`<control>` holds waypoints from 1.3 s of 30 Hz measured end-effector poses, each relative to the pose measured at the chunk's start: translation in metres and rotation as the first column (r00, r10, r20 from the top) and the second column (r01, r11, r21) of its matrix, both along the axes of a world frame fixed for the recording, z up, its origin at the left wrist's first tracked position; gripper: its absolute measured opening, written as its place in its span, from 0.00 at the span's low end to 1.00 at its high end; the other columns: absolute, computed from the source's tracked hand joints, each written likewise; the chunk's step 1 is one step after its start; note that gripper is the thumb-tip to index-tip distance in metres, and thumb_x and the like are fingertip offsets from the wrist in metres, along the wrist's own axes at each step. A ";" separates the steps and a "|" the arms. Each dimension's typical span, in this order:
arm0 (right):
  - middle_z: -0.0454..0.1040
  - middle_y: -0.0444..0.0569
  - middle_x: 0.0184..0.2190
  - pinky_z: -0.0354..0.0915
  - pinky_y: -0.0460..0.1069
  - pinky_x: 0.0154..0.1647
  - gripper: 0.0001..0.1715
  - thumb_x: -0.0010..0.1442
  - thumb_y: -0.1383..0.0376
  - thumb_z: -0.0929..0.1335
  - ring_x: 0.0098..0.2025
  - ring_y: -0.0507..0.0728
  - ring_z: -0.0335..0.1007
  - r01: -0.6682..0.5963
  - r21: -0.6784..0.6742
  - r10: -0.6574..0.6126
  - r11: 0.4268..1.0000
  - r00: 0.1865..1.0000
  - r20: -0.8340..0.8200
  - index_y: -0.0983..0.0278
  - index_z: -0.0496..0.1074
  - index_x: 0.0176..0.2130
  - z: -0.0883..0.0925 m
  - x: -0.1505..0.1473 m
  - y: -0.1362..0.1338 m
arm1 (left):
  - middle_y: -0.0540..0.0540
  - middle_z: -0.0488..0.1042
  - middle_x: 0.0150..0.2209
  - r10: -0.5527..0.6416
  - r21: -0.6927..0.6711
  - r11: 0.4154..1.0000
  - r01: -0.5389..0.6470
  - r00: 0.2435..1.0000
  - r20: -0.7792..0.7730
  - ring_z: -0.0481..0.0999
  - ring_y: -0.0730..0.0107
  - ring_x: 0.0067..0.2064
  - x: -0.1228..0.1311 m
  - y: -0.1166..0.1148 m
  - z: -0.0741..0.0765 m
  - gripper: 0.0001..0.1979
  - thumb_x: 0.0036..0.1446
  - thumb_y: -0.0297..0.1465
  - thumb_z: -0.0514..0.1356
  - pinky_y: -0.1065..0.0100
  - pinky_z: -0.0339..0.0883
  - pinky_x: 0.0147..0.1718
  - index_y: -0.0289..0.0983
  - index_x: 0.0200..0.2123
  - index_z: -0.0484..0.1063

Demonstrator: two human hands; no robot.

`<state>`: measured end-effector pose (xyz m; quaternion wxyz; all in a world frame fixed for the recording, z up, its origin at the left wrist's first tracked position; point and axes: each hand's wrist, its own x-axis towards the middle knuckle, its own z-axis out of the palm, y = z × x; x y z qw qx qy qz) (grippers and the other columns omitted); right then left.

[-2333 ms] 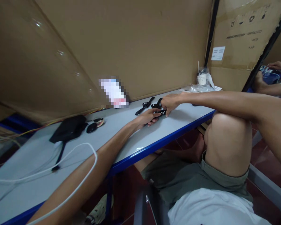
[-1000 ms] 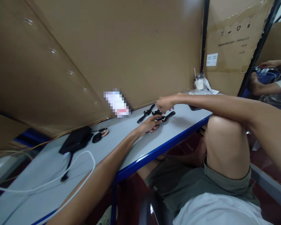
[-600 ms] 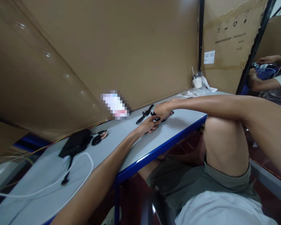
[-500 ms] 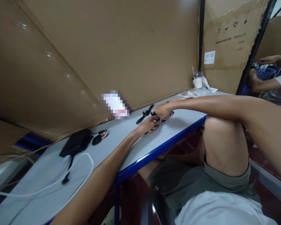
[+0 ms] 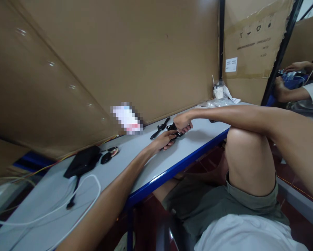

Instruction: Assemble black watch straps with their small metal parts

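Note:
My left hand [image 5: 164,140] is closed around one end of a black spokeshave [image 5: 179,134], low over the table. My right hand [image 5: 182,122] is closed at the middle and far end of the same tool, its fingers curled down with the wrist bent. What its fingertips pinch is too small to make out. A second black spokeshave [image 5: 160,128] lies on the table just beyond my left hand, with a handle to each side. More black parts show between the two hands, partly hidden by the fingers.
The grey table [image 5: 143,167] has a blue edge. On it lie a black pouch [image 5: 82,161], round black items [image 5: 106,158] and a white cable [image 5: 97,184]. A lit phone [image 5: 127,118] leans on the cardboard wall. A cup [image 5: 219,91] stands at the back; another person's arm [image 5: 293,94] shows at right.
My right hand has shifted slightly and its fingers are curled in closer, showing more of the spokeshave's middle. My left hand keeps its hold. The whole view has moved a little.

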<state>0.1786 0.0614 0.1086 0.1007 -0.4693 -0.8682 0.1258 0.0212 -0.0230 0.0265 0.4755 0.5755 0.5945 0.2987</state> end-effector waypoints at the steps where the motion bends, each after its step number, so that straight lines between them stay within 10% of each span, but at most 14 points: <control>1: 0.83 0.52 0.30 0.77 0.53 0.40 0.23 0.57 0.46 0.75 0.37 0.59 0.83 -0.023 -0.021 0.022 1.000 1.000 -0.014 0.62 0.82 0.28 -0.003 -0.001 0.003 | 0.60 0.57 0.18 -0.004 0.000 1.000 0.004 1.000 0.008 0.51 0.79 0.13 0.000 0.000 0.000 0.17 0.68 0.34 0.60 0.76 0.40 0.13 0.35 0.57 0.69; 14: 0.81 0.50 0.25 0.75 0.49 0.37 0.15 0.56 0.58 0.79 0.35 0.57 0.82 -0.151 -0.365 0.190 0.919 0.979 0.073 0.67 0.82 0.26 0.005 -0.002 -0.002 | 0.60 0.56 0.18 0.004 -0.011 1.000 -0.003 1.000 0.021 0.50 0.80 0.13 0.001 -0.002 0.002 0.05 0.67 0.31 0.58 0.78 0.40 0.12 0.38 0.45 0.66; 19: 0.79 0.49 0.23 0.69 0.43 0.36 0.34 0.68 0.53 0.68 0.30 0.50 0.79 -0.169 -0.362 0.234 0.917 0.962 0.144 0.75 0.75 0.21 0.002 -0.008 0.002 | 0.60 0.57 0.18 0.002 -0.010 1.000 -0.001 1.000 0.018 0.50 0.80 0.13 0.001 -0.003 0.003 0.08 0.68 0.29 0.57 0.78 0.41 0.12 0.37 0.49 0.67; 39: 0.84 0.55 0.33 0.75 0.48 0.43 0.16 0.64 0.68 0.73 0.43 0.60 0.83 -0.134 -0.250 0.196 0.959 0.950 0.243 0.74 0.78 0.27 -0.006 -0.009 -0.013 | 0.60 0.57 0.18 -0.025 -0.005 1.000 0.025 1.000 0.008 0.51 0.80 0.13 0.001 -0.001 0.001 0.12 0.69 0.34 0.57 0.78 0.41 0.13 0.36 0.52 0.68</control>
